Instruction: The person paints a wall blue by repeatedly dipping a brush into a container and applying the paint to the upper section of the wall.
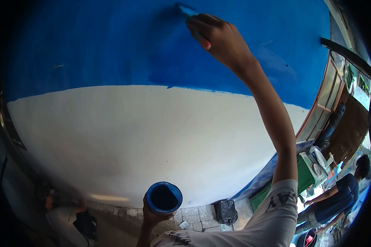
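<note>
Wall [132,131] fills most of the view: blue on top, off-white below, edge slightly ragged. Another person [344,195] off to the lower right. Black bag [225,212] on the paving [189,218] at the wall's foot. Right hand [218,35] stretched high, closed on the brush [188,11]; left hand [150,216] low, wrapped round the can [149,196], mouth up. Hands well apart. Key relation: brush is up at the blue part, well above the can; long axis slanted, head pointing up-left out of the right fist, left hand far off. Brush touching wall: can't tell
</note>
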